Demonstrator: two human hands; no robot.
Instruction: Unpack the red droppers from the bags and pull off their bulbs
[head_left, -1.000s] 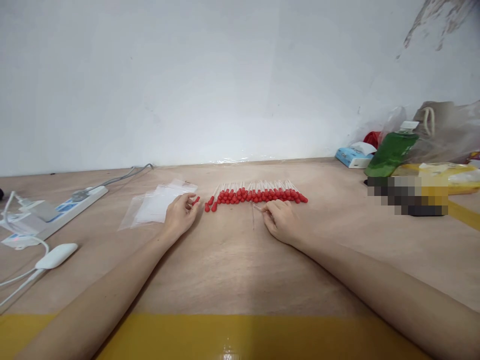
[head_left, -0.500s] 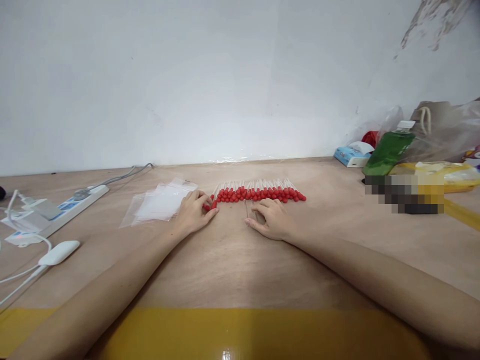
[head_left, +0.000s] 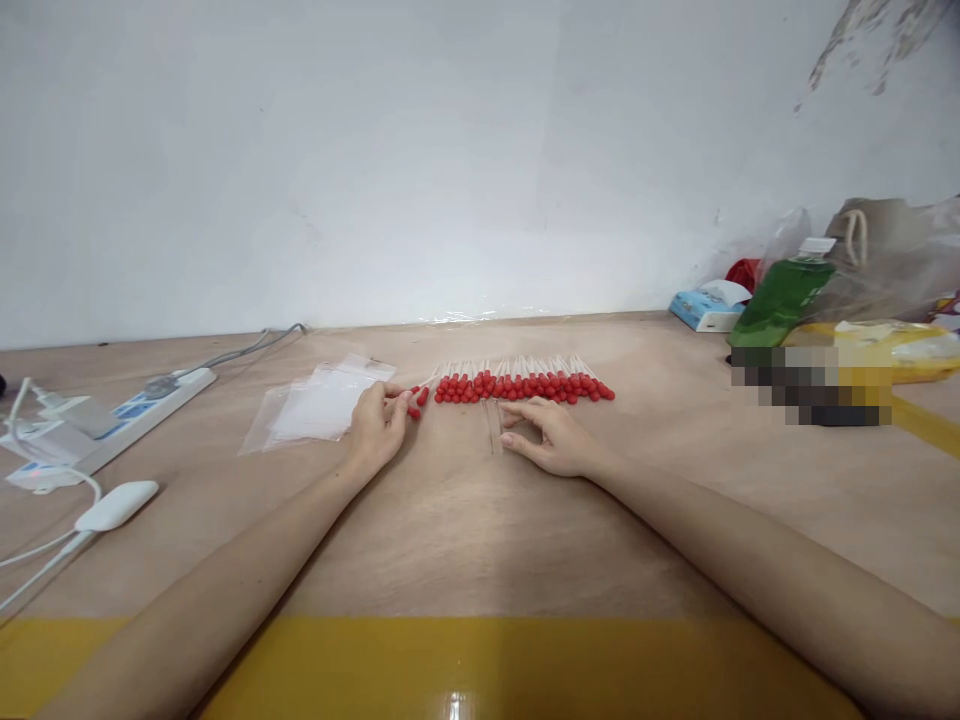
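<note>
A row of several small droppers with red bulbs [head_left: 525, 386] lies across the wooden table [head_left: 465, 530]. Two loose red-bulbed droppers [head_left: 418, 404] lie at the row's left end. My left hand [head_left: 381, 428] rests there with loosely curled fingers, its fingertips right beside those two. My right hand [head_left: 553, 437] lies on the table in front of the row, fingers apart. Its fingertips are next to a thin clear tube-like piece [head_left: 493, 426] that lies on the wood.
Clear plastic bags [head_left: 319, 405] lie left of my left hand. Further left are a white power strip [head_left: 135, 412] with cables and a white adapter [head_left: 116, 505]. At the right stand a green bottle [head_left: 784, 290], a tissue pack [head_left: 705, 308] and bags. Yellow tape marks the near edge.
My left hand reached right over the loose droppers, then drew back a little left. My right hand let go of the thin clear piece, slid left and spread flat beside it.
</note>
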